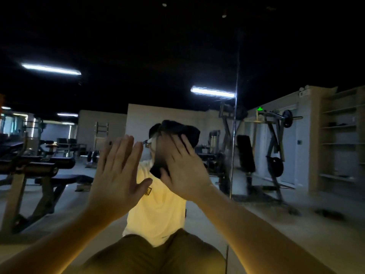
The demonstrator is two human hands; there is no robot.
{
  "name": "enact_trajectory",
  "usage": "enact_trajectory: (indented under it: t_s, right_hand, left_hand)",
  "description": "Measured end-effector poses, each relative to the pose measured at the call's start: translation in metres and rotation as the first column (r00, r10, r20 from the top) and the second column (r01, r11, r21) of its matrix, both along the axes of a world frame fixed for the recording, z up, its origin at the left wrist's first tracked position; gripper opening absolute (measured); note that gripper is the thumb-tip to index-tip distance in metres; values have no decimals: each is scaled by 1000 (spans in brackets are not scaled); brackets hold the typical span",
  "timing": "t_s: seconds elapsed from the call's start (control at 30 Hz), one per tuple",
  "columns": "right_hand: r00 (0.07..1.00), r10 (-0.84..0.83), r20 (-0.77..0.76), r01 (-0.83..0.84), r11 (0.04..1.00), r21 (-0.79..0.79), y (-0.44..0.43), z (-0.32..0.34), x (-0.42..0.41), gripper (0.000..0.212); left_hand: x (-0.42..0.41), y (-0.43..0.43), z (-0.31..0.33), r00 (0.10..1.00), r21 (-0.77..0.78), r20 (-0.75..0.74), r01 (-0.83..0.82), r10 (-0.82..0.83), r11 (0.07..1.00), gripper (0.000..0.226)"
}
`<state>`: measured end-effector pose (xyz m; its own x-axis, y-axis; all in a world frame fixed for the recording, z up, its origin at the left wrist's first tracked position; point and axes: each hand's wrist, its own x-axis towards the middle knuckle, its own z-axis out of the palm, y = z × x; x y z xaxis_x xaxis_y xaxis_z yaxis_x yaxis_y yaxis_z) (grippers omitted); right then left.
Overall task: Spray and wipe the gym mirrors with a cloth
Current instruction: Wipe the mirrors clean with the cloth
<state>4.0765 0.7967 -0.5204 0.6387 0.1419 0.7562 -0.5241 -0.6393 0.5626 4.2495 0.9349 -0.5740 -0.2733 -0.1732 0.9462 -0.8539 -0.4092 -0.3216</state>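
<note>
Pressing a dark cloth (178,131) against the mirror (266,56), the right hand (183,171) lies flat over it, fingers straight and a little spread, thumb laid along the cloth's lower edge; nothing is pinched or curled round; the cloth sits between palm and glass, bunched above the fingertips, with one corner showing beside the thumb; the left hand (116,175) is raised just beside it, palm forward, fingers straight and held together, thumb out to the side, holding nothing; whether it touches the glass cannot be told; the two hands are near but apart; a vertical seam (236,125) between mirror panels runs to the right of the cloth; the glass reflects a pale yellow shirt (158,214) between the forearms, weight benches (39,167) at left, a plate-loaded machine (276,145) and shelves (339,135) at right, and strip lights (51,69) on a dark ceiling.
</note>
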Motion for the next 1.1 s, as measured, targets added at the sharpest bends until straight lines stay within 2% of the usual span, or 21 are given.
enact_trajectory:
  t_s: [0.1,0.23,0.33,0.47,0.53,0.67,0.77,0.93,1.03,1.1]
  right_hand:
    - [997,-82,15,82,996,-35,-30,10,-36,76]
    - [955,-224,196,212,974,83,-68,51,-83,77]
    - [923,-243,299,192,963,191,-73,67,-93,76]
    - [905,-189,380,92,962,258,-61,21,-72,75]
    - [933,-157,325,72,964,258,-58,-21,-74,75]
    - [989,-114,90,99,984,149,-65,-77,-95,78]
    - [982,-140,126,125,985,123,-72,-33,-95,78]
    - [899,-166,405,63,964,257,-59,76,-66,76]
    - [881,-123,457,16,973,231,-48,69,-47,75]
    - [923,-84,375,13,982,190,-40,35,-39,75]
  left_hand:
    - [-4,-7,-10,998,10,-58,0,1,1000,90]
    - [-13,-21,-14,992,9,-127,-24,25,1000,94]
    - [-16,-24,-16,988,2,-150,-22,22,1000,96]
    - [-20,-22,-16,988,2,-155,-28,28,1000,97]
    - [-21,-21,-16,986,6,-163,-32,32,999,97]
    - [-21,-21,-17,982,24,-181,-47,51,999,98]
    - [-26,-24,-18,974,33,-214,-62,68,998,99]
    - [-31,-25,-18,973,18,-215,-77,79,997,97]
    - [-29,-23,-19,975,30,-204,-80,85,996,94]
    - [-30,-22,-22,975,34,-200,-91,96,995,93]
